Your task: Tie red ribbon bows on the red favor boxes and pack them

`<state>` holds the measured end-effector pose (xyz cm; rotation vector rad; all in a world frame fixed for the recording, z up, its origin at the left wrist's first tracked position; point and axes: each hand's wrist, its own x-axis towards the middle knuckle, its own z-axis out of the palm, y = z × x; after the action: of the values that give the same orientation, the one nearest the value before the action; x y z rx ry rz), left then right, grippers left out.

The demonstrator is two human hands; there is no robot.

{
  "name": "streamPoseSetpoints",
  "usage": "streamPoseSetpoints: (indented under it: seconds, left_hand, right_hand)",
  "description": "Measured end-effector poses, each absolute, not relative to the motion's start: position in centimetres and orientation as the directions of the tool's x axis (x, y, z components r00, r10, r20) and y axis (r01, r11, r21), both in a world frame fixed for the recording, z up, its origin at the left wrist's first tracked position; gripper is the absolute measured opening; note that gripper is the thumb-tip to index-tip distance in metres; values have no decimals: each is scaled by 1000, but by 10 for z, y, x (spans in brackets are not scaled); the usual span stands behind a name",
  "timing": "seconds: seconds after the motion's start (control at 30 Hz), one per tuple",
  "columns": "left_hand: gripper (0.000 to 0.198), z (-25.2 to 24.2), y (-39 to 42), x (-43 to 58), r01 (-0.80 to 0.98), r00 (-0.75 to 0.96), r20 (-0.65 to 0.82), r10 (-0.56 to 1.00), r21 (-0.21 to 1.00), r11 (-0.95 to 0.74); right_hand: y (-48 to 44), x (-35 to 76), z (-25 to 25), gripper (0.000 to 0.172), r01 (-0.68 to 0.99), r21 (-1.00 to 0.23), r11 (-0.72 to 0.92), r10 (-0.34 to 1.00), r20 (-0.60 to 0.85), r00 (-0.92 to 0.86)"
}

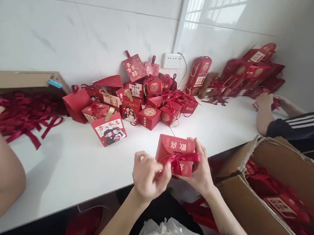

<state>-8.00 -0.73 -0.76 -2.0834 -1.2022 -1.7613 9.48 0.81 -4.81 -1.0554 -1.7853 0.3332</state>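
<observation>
A small red gift box [175,148] with white characters on its flap sits in my hands above the front edge of the white table [77,166]. My right hand [200,168] wraps around the box's right side and underside. My left hand [147,177] is closed in a pinch on the red ribbon bow [180,160] tied across the box front.
A heap of finished red boxes [145,100] lies mid-table, more red bags [248,73] at the far right. Loose red ribbons [24,112] lie left before a cardboard box [22,80]. An open carton [280,191] stands at my right. Other people's arms [1,167] and hand [266,104] flank me.
</observation>
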Motion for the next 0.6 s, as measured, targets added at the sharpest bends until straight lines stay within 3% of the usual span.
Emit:
streamPoseSetpoints:
  seconds: [0.07, 0.1, 0.17, 0.2, 0.27, 0.33, 0.43, 0.6]
  left_hand:
    - [26, -2, 8, -77, 684, -87, 674, 734, 576, -448]
    - [27, -2, 16, -74, 705, -81, 535, 841, 627, -331]
    - [27, -7, 33, -65, 768, 24, 286, 958, 608, -201]
    - [25, -12, 41, -58, 795, 107, 196, 975, 571, -203]
    - [20, -25, 49, -37, 808, 302, 91, 949, 504, -306]
    - [16, -41, 50, -7, 758, 466, 91, 880, 473, -450]
    - [20, -61, 35, 45, 649, 587, 238, 774, 433, -625]
    - [54, -90, 3, 117, 357, 730, 480, 487, 339, -870]
  right_hand:
    - [2, 109, -46, 111, 458, -753, 472, 839, 543, 28]
    - [-1, 117, -44, 112, 364, -841, 400, 875, 469, 122]
    - [-7, 134, -37, 104, 21, -971, 237, 936, 234, 262]
    - [-9, 143, -32, 94, -186, -972, 146, 957, 91, 276]
    - [-16, 163, -20, 72, -531, -847, -33, 972, -150, 179]
    - [-25, 181, -10, 56, -712, -682, -169, 966, -258, 17]
    - [-42, 204, -2, 50, -808, -550, -214, 970, -220, -107]
    - [-69, 232, -9, 48, -773, -624, -114, 987, -160, -17]
